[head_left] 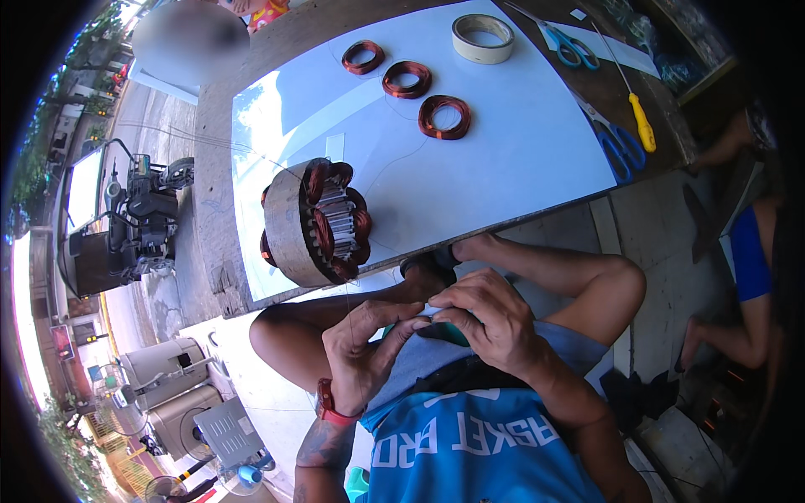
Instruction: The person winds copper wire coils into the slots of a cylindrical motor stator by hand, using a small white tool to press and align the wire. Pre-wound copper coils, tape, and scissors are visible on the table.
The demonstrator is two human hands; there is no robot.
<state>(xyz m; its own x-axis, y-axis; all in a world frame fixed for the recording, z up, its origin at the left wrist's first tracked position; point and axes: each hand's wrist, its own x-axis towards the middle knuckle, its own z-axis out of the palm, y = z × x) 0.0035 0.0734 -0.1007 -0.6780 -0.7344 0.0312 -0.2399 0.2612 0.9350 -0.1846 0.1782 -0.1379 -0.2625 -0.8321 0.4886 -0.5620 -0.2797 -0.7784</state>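
Between narrowly pinched fingertips, your left hand (pixel 365 339) and right hand (pixel 490 323) hold a small pale sliver (pixel 430 310) (too small to identify) above your grey-blue shorts (pixel 560 337). Beyond, on the glossy white sheet (pixel 520 126), the grey cylindrical metal stator (pixel 288 222) holds reddish-brown copper-wire coils (pixel 317 182) in its inner slots.

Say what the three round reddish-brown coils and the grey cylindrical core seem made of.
Three round reddish-brown coils: probably copper wire, slightly glossy; wound strands and colour suggest it.
Grey cylindrical core: apparently metal, dull; stained wall and toothed rim suggest it.
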